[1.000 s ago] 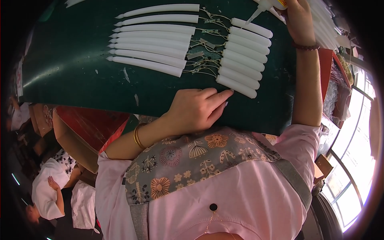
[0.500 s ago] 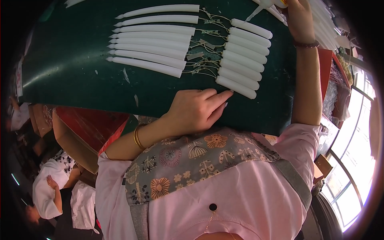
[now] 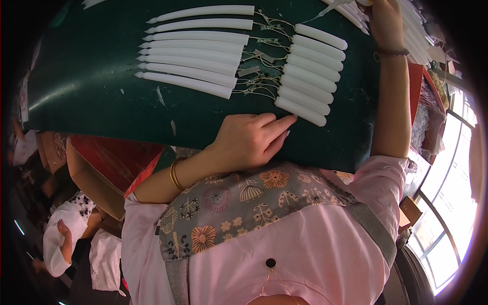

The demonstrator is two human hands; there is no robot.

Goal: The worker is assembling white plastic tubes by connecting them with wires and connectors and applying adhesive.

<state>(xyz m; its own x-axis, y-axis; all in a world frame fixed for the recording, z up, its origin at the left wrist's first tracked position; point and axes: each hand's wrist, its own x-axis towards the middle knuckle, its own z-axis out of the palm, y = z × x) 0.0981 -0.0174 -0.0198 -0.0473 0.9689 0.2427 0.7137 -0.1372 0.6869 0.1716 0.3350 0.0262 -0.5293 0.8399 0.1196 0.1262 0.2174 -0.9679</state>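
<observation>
One bottle (image 3: 333, 6), mostly cropped | right hand (image 3: 387, 25): fingers grasping it | left hand (image 3: 246, 138): fingers half-curled by white tube (image 3: 304, 113), grip unclear

The right hand (image 3: 386, 25) shifts up and outward with the bottle (image 3: 365, 2), so the bottle slips mostly beyond the top edge (only a sliver remains, where its coloured label showed a second ago). The nozzle (image 3: 330, 7) now slants lower and flatter; its tip, earlier over the top tube (image 3: 320, 36), sits past that tube's far edge. The bracelet (image 3: 392, 52) rides slightly higher in view along with the wrist. Beside the hand, more of the far candles (image 3: 351, 15) comes into sight. At lower left, the co-worker's sleeve (image 3: 55, 249) and hand (image 3: 64, 227) shift, the hand slightly higher and further left.
</observation>
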